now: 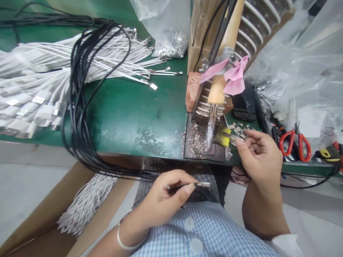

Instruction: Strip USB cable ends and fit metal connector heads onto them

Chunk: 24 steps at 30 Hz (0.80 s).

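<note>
Below the bench edge, my left hand (166, 196) is closed around black cable ends, with a silver USB connector (205, 184) jutting out past the thumb. The black cable bundle (80, 103) runs from the bench down to this hand. My right hand (261, 153) is at the bench edge, thumb and forefinger pinching a small slim metal piece (230, 136) whose exact kind I cannot make out. Its far end meets a yellow sponge (223, 137). Left of the sponge, a soldering iron (216, 92) with a wooden handle points down over a solder-spattered plate (191, 142).
White USB cables (40, 82) lie in a heap at left, and more fill a cardboard box (107, 210) below. Loose metal connectors (241, 127) lie beyond my right hand. Red-handled scissors (294, 146) are at right. A brick (193, 91) and wire coil surround the iron.
</note>
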Tool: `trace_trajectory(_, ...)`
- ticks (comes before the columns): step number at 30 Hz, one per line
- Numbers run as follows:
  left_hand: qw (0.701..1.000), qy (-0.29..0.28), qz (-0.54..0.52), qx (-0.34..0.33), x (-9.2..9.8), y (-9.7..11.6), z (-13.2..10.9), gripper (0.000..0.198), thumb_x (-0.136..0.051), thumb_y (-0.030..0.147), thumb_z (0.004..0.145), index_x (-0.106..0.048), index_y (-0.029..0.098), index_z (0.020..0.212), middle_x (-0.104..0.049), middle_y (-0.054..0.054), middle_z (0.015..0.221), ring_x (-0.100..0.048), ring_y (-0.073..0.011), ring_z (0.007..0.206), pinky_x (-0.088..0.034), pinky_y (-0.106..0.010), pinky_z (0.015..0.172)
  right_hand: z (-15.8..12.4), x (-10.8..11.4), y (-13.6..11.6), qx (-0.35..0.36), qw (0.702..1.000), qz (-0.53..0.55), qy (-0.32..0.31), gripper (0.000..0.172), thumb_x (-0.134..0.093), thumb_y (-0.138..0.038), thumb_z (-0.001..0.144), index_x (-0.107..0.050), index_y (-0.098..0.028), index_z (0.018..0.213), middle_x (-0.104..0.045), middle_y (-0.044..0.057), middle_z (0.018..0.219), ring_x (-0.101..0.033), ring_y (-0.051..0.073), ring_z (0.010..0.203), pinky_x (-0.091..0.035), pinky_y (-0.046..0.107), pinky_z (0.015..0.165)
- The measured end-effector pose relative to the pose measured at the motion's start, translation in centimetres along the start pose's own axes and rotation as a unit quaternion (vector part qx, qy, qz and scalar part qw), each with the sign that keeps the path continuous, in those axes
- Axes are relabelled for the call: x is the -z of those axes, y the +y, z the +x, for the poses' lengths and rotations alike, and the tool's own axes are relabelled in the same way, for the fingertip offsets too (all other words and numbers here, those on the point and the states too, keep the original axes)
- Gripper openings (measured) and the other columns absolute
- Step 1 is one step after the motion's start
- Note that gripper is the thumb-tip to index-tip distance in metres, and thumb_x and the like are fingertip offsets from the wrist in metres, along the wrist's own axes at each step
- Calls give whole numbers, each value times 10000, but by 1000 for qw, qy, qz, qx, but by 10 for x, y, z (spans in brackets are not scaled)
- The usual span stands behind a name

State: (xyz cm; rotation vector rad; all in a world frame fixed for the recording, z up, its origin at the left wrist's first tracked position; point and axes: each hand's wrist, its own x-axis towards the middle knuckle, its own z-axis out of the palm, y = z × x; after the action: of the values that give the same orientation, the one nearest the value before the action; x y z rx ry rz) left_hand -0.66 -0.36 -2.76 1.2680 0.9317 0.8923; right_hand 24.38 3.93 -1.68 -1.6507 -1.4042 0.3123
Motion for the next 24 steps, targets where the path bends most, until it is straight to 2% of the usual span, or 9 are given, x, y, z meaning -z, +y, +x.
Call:
trace_trajectory(2, 1000, 0, -2, 0, 1, 0, -2, 159, -651, 270, 940, -740, 154, 877, -730, -53, 785, -615, -133, 665, -502, -236, 643, 3, 2, 4, 4, 999, -40, -4, 220, -723, -360, 830, -696, -185, 960, -552, -40, 652, -404, 81, 465, -353, 243, 451)
trace_trajectory(6, 1000, -8, -7, -2, 2, -2, -5, 164, -649, 272, 942, -737, 151, 874, -722, -54, 777, -615, -136, 679, -498, -232, 641, 4, 7, 11, -6, 998, -54, 15, 245, -731, -397, 822, -708, -169, 912, -570, -26, 629, -464, 103, 493, -365, 248, 462)
trace_trajectory(10, 1000, -12, -16, -13, 2, -5, -6, 160, -637, 265, 951, -731, 153, 886, -711, -49, 775, -604, -130, 679, -485, -223, 634, 3, 7, 17, -3, 997, -71, -35, 227, -737, -392, 823, -723, -171, 878, -611, -22, 615, -491, 108, 488, -416, 262, 505)
trace_trajectory(12, 1000, -11, -15, -17, 1, -5, -6, 163, -632, 266, 954, -727, 152, 885, -702, -48, 772, -593, -129, 675, -477, -224, 629, 3, 6, 16, -14, 999, -34, -35, 200, -750, -369, 821, -721, -176, 866, -639, -19, 614, -514, 109, 475, -428, 258, 493)
trace_trajectory(14, 1000, -13, -12, -17, 2, -4, -7, 176, -631, 276, 954, -724, 148, 877, -686, -44, 752, -577, -127, 660, -469, -225, 618, 1, 6, 11, -18, 999, 44, 14, 177, -772, -342, 814, -709, -180, 848, -683, -4, 652, -587, 125, 502, -456, 251, 485)
trace_trajectory(17, 1000, -16, -7, -5, 2, -2, -6, 198, -625, 289, 953, -717, 138, 864, -652, -34, 714, -543, -120, 625, -451, -220, 588, -9, 8, -3, -8, 982, 170, 81, 138, -795, -269, 818, -693, -185, 859, -712, -3, 666, -676, 145, 553, -524, 248, 516)
trace_trajectory(21, 999, -37, 2, -6, 1, -1, -6, 161, -619, 227, 934, -701, 130, 836, -611, -12, 670, -511, -103, 590, -417, -199, 556, -35, 6, -20, 5, 968, 247, 41, 86, -733, -183, 879, -704, -203, 957, -735, 4, 737, -719, 151, 573, -577, 261, 538)
trace_trajectory(24, 999, -46, 19, -13, 1, 0, -7, 133, -614, 185, 918, -706, 127, 842, -623, -16, 673, -535, -110, 602, -430, -196, 567, -51, -3, -20, 109, 972, 207, 26, 147, -702, -152, 892, -715, -211, 1025, -767, 33, 831, -755, 185, 653, -620, 313, 591)
